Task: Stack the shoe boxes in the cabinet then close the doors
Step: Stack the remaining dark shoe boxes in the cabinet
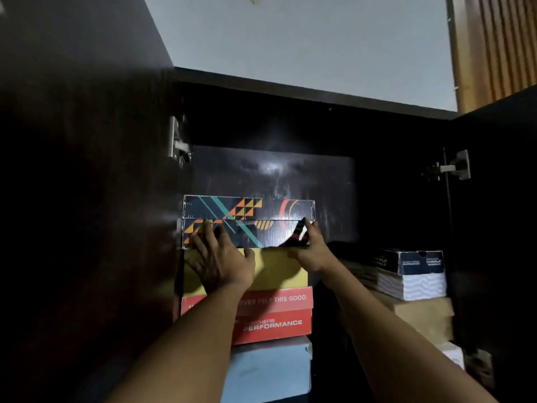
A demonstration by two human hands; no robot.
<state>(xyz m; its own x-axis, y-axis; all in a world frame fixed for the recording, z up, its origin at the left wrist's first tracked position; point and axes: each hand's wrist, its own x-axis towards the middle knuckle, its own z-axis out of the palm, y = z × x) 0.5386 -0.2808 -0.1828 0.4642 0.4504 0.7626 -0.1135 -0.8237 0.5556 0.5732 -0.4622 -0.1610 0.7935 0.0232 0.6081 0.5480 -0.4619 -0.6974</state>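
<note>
A dark patterned shoe box (pixel 255 216) with orange and teal shapes tops the left stack inside the open dark cabinet (pixel 290 126). Under it lie a yellow box (pixel 279 269), a red box (pixel 279 312) and a pale blue box (pixel 270 370). My left hand (pixel 220 257) rests flat with spread fingers against the patterned box's front left. My right hand (pixel 311 248) grips that box's lower right corner, thumb underneath.
A lower stack stands at the right: a navy and white box (pixel 412 271) on a brown box (pixel 421 315). The left door (pixel 81 170) and right door (pixel 499 199) hang open, hinges (pixel 177 141) showing. Dark room remains above the patterned box.
</note>
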